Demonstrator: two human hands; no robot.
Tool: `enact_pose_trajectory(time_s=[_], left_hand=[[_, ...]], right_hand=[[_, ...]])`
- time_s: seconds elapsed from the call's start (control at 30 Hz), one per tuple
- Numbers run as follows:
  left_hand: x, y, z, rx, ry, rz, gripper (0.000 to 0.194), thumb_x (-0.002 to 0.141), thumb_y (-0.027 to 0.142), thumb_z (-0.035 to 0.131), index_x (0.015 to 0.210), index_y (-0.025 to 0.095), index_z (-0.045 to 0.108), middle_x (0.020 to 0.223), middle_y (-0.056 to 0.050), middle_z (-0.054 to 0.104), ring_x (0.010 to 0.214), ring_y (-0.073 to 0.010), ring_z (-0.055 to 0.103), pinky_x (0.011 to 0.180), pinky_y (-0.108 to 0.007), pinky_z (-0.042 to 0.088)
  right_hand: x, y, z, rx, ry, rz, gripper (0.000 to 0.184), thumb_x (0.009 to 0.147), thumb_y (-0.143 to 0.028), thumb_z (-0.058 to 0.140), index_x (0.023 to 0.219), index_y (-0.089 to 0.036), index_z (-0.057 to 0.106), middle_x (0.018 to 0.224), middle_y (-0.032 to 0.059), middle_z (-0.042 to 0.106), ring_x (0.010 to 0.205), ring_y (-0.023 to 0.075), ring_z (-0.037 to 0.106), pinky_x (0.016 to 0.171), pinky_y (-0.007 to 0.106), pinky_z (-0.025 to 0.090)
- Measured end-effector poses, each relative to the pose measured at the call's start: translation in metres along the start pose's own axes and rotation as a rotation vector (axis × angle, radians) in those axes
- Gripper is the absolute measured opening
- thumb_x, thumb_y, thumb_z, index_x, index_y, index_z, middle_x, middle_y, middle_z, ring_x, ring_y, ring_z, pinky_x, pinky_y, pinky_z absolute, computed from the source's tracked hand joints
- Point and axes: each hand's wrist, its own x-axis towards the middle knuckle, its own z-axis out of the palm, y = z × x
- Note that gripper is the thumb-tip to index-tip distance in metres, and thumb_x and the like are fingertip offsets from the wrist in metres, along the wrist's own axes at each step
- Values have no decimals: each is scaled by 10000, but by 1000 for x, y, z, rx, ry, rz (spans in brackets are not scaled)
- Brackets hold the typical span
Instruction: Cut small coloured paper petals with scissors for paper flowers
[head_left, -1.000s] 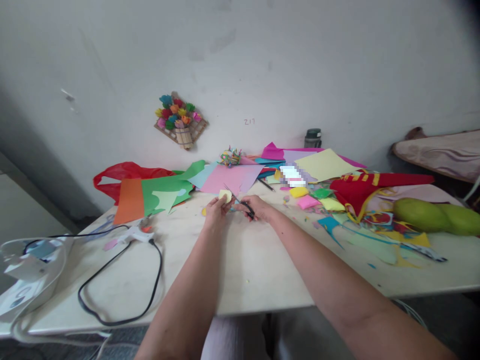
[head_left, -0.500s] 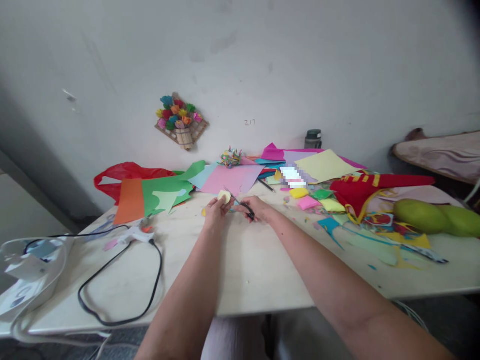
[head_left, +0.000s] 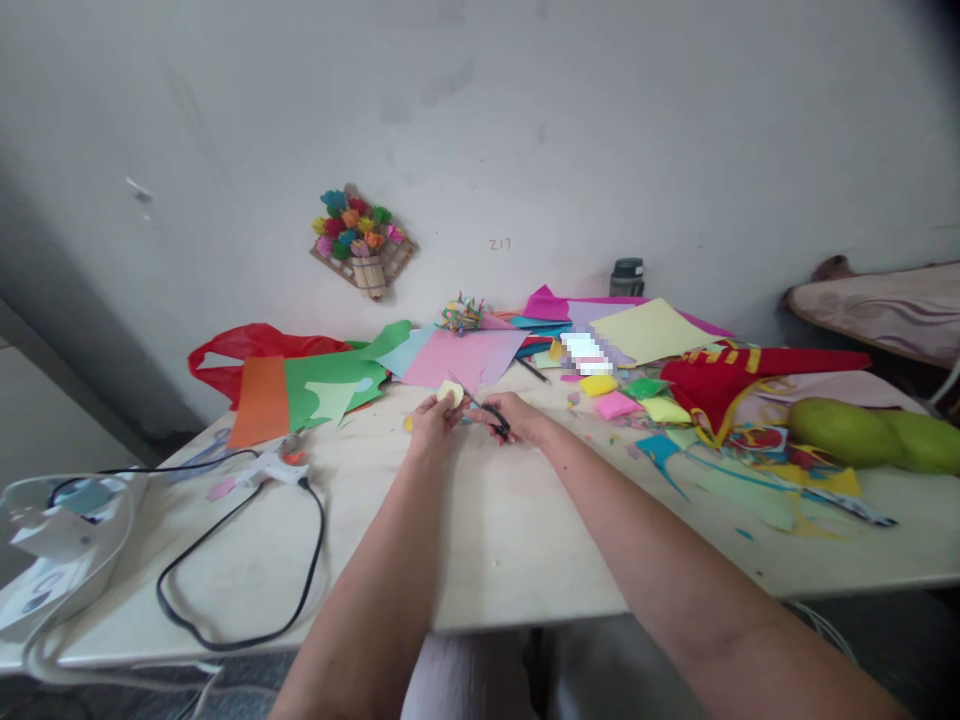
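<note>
Pinched in my left hand [head_left: 433,420] is a small pale yellow piece of paper [head_left: 450,391], roughly round. My right hand [head_left: 516,416] is closed around the black handles of a pair of scissors [head_left: 496,420]. Their blades point up and left, close beside the paper; whether they touch it I cannot tell. Both hands are above the middle of the pale table [head_left: 525,560]. A little yellow thing [head_left: 409,424] lies just left of my left hand, partly hidden.
A white glue gun [head_left: 274,470] with a looping black cord lies at the left. Coloured sheets, including a pink one [head_left: 461,357], spread along the back. Paper scraps, a red cloth-like piece [head_left: 709,385] and a green bulging object [head_left: 862,432] fill the right. A dark bottle [head_left: 626,278] stands behind.
Almost everything holds its place. The fingers of my right hand and the scissors have shifted very slightly; the paper stays in my left hand.
</note>
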Motion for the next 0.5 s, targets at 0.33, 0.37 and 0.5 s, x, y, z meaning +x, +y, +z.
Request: enact_pose_trajectory(time_s=[0.33, 0.37, 0.5], left_hand=[[0, -1, 1, -24, 12, -3, 88, 676, 78, 626, 737, 102, 567, 650, -76, 661, 654, -176, 668, 537, -205, 492], [0, 0, 1, -28, 16, -2, 87, 678, 76, 624, 738, 102, 567, 649, -75, 661, 653, -175, 668, 543, -208, 496], [0, 0, 1, -34, 5, -1, 97, 686, 77, 625, 765, 100, 574, 675, -85, 665, 673, -179, 670, 575, -223, 510]], right_hand=[[1, 1, 0, -20, 20, 4, 278, 671, -385, 669, 668, -160, 505, 429, -62, 488, 299, 60, 438, 244, 155, 208], [1, 1, 0, -23, 22, 2, 279, 666, -383, 671, 663, -160, 504, 425, -63, 484, 297, 59, 436, 244, 155, 206], [2, 0, 0, -29, 31, 11, 273, 658, -367, 675, 655, -161, 496, 409, -70, 472, 287, 57, 425, 249, 156, 194]])
